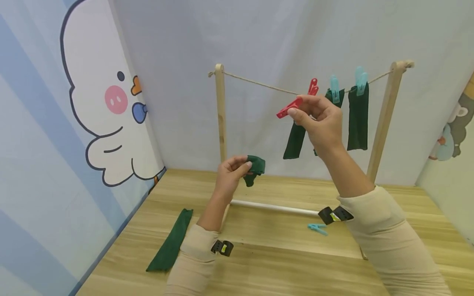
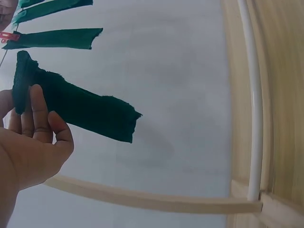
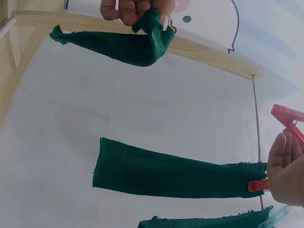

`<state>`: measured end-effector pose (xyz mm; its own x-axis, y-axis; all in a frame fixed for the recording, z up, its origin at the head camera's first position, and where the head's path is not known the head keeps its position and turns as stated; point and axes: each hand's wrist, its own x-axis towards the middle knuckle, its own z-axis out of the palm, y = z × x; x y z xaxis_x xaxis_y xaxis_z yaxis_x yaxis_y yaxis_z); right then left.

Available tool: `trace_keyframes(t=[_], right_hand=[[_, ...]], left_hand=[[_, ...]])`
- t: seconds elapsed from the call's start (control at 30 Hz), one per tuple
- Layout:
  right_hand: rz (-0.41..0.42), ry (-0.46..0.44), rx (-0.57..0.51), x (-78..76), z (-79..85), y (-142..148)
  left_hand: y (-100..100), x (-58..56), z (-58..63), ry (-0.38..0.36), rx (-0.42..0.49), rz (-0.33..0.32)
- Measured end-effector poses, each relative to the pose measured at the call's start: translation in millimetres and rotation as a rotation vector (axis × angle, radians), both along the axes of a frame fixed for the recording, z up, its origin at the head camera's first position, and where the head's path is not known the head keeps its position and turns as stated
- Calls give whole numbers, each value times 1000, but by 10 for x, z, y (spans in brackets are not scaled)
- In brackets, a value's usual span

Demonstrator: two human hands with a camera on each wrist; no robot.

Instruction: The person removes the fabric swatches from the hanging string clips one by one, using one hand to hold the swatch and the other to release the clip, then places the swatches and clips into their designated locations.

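Observation:
My left hand (image 1: 230, 177) pinches a strip of dark green cloth (image 2: 90, 102) near its folded upper end. The rest of the strip droops from the fingers, left of the hung pieces. Higher up, in front of the rope, my right hand (image 1: 326, 123) holds a red clothespin (image 1: 289, 108) between thumb and fingers. Behind that hand, a second red clothespin (image 3: 258, 185) clips a green cloth strip (image 3: 175, 168) to the rope (image 1: 259, 84). Light blue clothespins (image 1: 335, 89) fasten other green strips (image 1: 358, 123) farther right.
Wooden posts (image 1: 221, 115) carry the rope, and a white rod (image 1: 274, 207) joins the frame low down. On the wooden table (image 1: 259, 271) lie another green strip (image 1: 172, 242) at left and a loose light blue clothespin (image 1: 317, 228). A pale curtain (image 1: 177, 102) hangs behind.

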<state>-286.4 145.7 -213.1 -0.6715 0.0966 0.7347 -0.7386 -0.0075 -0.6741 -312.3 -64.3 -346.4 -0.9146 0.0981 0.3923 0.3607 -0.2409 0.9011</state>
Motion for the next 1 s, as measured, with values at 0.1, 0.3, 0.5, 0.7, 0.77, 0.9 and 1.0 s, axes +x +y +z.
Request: trace_keyframes(t=[0.1,0.3,0.5,0.7,0.77,0.9,1.0], right_hand=[[19,-1,-16,38,-52,32],[28,5,-1,112,-169,89],[-11,-31,44,216,-352,177],[-20,-115,65,296,-572,261],[-28,-139,80,320,-643,291],[-42,-172,109,358,-771,367],[-50,-183,119,379,-855,430]], left_hand=[[-73,10,-1,-1,-39,4],[-185,20,8,-15,-78,7],[-279,62,-29,-42,-92,-1],[-391,116,-87,-103,-91,64],[-427,126,-109,-120,-90,83],[-482,130,-155,-129,-88,103],[-507,130,-192,-141,-86,119]])
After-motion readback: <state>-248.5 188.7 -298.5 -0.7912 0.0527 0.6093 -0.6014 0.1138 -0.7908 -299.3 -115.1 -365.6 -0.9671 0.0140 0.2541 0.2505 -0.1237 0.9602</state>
